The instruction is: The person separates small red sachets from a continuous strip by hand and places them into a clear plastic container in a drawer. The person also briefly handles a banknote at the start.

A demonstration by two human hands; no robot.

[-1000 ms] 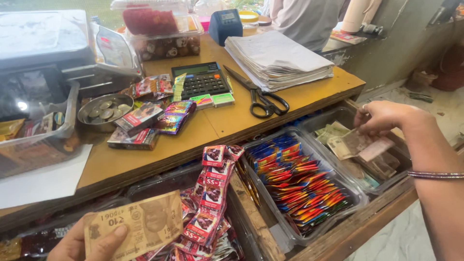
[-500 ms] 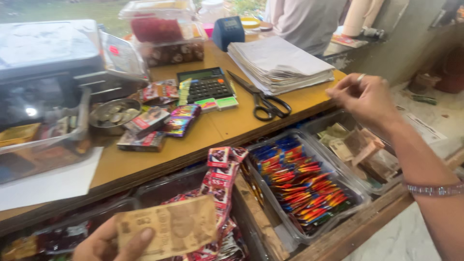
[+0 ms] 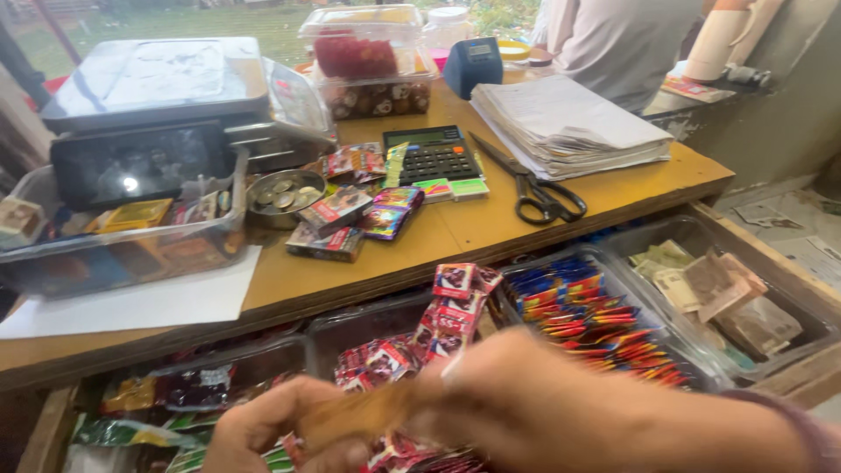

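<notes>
Both hands low over the open drawer, blurred. Left hand (image 3: 263, 429) and right hand (image 3: 517, 394) meeting on 1 brown banknote (image 3: 368, 416), fingers of each seemingly pinched on its ends, though too smeared to tell for sure. Just beyond the fingers, red sachet strips (image 3: 447, 315); farther past them, on the counter (image 3: 438, 245), calculator (image 3: 434, 153) and scissors (image 3: 534, 188).

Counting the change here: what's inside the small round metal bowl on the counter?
The metal bowl holds loose coins, several showing on top. Any coins beneath them are covered, so their number cannot be told.
</notes>
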